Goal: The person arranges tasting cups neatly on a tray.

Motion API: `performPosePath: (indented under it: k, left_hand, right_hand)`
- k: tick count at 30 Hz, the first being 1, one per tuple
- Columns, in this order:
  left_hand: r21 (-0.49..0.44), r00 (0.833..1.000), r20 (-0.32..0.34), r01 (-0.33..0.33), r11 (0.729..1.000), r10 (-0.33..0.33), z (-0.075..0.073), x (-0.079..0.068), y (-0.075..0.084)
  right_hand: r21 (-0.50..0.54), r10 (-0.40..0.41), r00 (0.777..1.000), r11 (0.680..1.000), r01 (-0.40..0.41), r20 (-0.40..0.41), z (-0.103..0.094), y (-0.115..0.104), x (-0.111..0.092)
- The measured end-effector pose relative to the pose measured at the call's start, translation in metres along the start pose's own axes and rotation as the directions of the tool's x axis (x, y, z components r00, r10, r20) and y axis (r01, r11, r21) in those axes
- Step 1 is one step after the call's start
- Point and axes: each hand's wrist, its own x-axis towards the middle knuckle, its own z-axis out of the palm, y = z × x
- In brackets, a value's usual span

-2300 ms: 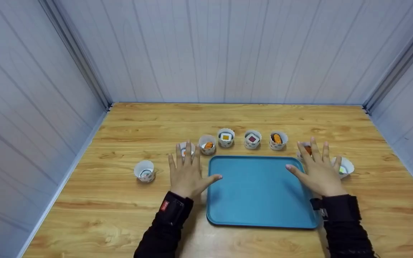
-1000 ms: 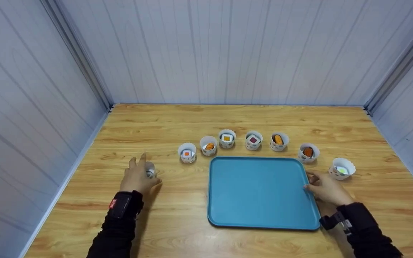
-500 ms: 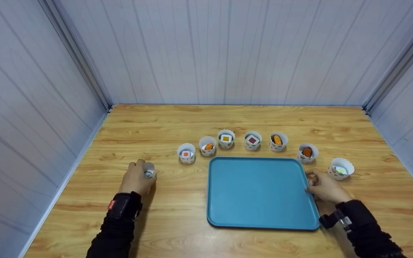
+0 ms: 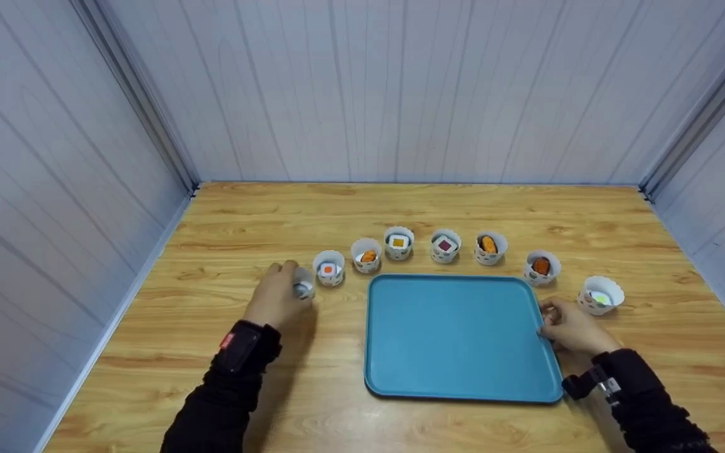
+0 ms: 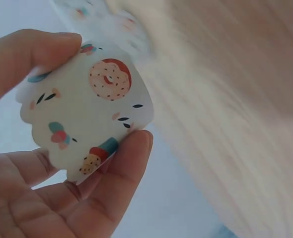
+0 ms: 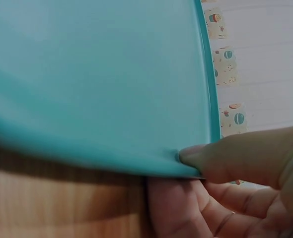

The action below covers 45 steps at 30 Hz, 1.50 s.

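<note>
My left hand (image 4: 275, 296) grips a white paper baking cup (image 5: 87, 104) printed with donuts and cupcakes, between thumb and fingers. In the head view that cup hangs just left of another paper cup (image 4: 328, 269) holding a white piece with an orange square. Something pale lies inside the gripped cup, too small to tell. With thumb above and fingers below, my right hand (image 4: 579, 328) pinches the right rim of a blue rectangular tray (image 4: 463, 340). Close by that hand stands a paper cup (image 4: 600, 296) with a white and yellow-green piece.
Along the tray's far side several paper cups stand in an arc: one with an orange piece (image 4: 367, 257), others with a yellow-centred square (image 4: 398, 243), a dark red square (image 4: 444, 245), an orange oval (image 4: 489, 245) and a brown piece (image 4: 541, 267). Pale walls (image 4: 400, 94) enclose the wooden table (image 4: 262, 214).
From above the tray's sides, my left hand went to the leftmost cup, took hold of it and carried it right and away from me. My right hand came down to pinch the tray's rim.
</note>
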Motion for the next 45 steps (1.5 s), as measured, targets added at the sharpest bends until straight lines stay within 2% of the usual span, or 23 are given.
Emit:
performPosePath:
  k: [5,9,18,26,31,39,45]
  left_hand:
    - [0.038,0.993,-0.001,-0.119,0.992,0.120,0.020,0.007,0.032]
    - [0.072,0.981,0.037,-0.190,0.979,0.188,0.038,0.012,0.053]
    - [0.058,0.967,0.148,-0.220,0.974,0.210,0.067,0.026,0.080]
    - [0.093,0.943,0.157,-0.309,0.947,0.292,0.089,0.038,0.086]
    - [0.104,0.946,0.146,-0.306,0.946,0.290,0.102,0.042,0.086]
    - [0.086,0.954,0.166,-0.267,0.960,0.250,0.103,0.044,0.089]
    - [0.070,0.956,0.163,-0.258,0.963,0.244,0.101,0.043,0.089]
  right_hand:
    - [0.013,-0.004,1.000,1.000,0.004,0.003,-0.001,0.000,0.000]
    - [0.014,0.003,1.000,1.000,-0.004,0.006,-0.001,-0.001,0.000]
    - [0.007,0.005,1.000,1.000,-0.005,0.007,0.000,-0.003,0.001]
    - [-0.011,-0.026,1.000,1.000,0.026,-0.006,0.000,-0.002,0.001]
    - [0.001,-0.015,1.000,1.000,0.015,0.003,0.000,0.000,0.000]
    - [0.008,-0.022,1.000,1.000,0.022,-0.002,0.000,0.001,0.000]
    - [0.000,-0.019,1.000,1.000,0.019,-0.004,0.000,0.001,0.001]
